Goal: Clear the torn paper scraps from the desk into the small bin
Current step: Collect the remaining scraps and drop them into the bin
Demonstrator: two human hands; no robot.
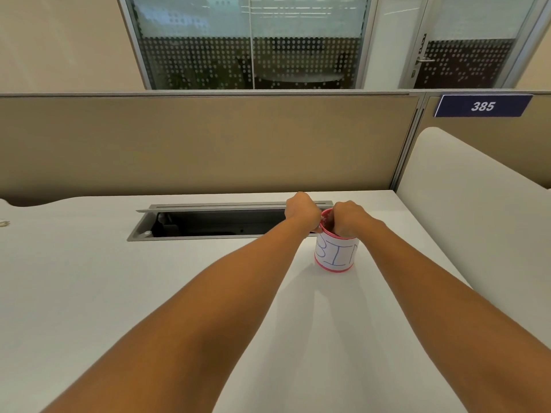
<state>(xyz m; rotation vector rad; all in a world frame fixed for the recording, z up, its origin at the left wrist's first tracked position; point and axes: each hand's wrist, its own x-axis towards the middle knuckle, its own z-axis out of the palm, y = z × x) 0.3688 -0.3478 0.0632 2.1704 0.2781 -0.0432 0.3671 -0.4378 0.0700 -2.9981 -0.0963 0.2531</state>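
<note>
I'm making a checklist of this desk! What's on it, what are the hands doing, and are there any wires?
Surface: white desk; no loose paper seen.
Job's things: bin, pink, upright, marked BIN, back right; inside hidden.
Clutter: small thing at the left edge, too cut off to tell.
Hands: left hand curled at the bin's rim; right hand curled over its mouth; what they hold is hidden.
Cables: nothing seen; tray slot open, dark.
Surroundings: beige partition, sign reading 385, glass wall.
</note>
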